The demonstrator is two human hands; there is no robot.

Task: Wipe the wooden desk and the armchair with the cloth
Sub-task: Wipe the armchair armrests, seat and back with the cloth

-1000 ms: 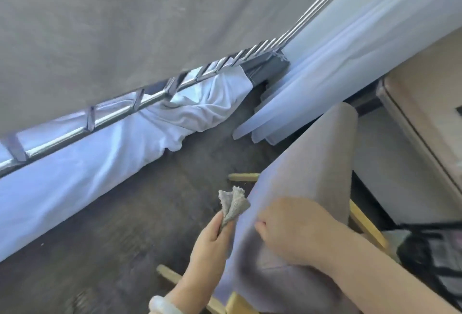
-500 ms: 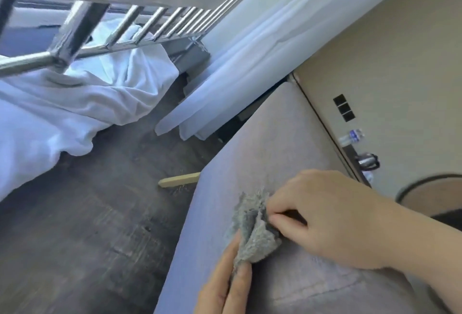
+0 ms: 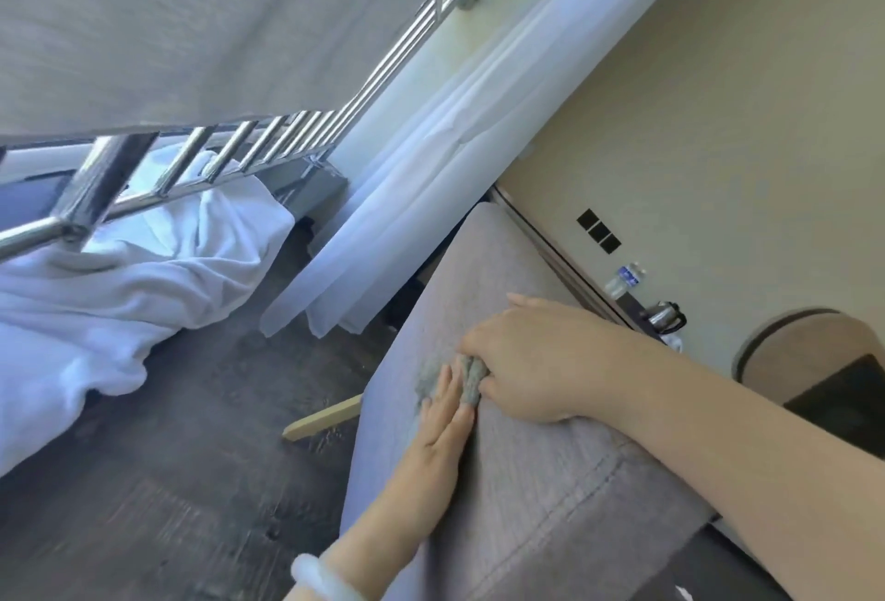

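Note:
The armchair [image 3: 507,481] fills the lower middle, its grey fabric back facing me and a pale wooden leg [image 3: 321,418] showing on the floor. A small grey cloth [image 3: 467,378] lies bunched on the top of the back. My right hand [image 3: 531,361] grips the cloth, with the fingers curled over its right side. My left hand [image 3: 438,433] lies flat on the fabric, its straight fingertips touching the cloth's lower left edge. A narrow strip of the wooden desk [image 3: 574,275] shows along the beige wall, behind the chair.
A metal rail [image 3: 230,160] with white bedding [image 3: 110,284] stands at the left. Sheer white curtains [image 3: 431,188] hang beyond the chair. A water bottle [image 3: 625,277] and a kettle [image 3: 668,315] stand on the desk. Dark wood floor [image 3: 167,481] lies left of the chair.
The cloth went from my left hand's pinch to my right hand's grip on the chair back. My left hand now lies flat beside it. The view swung right and closer.

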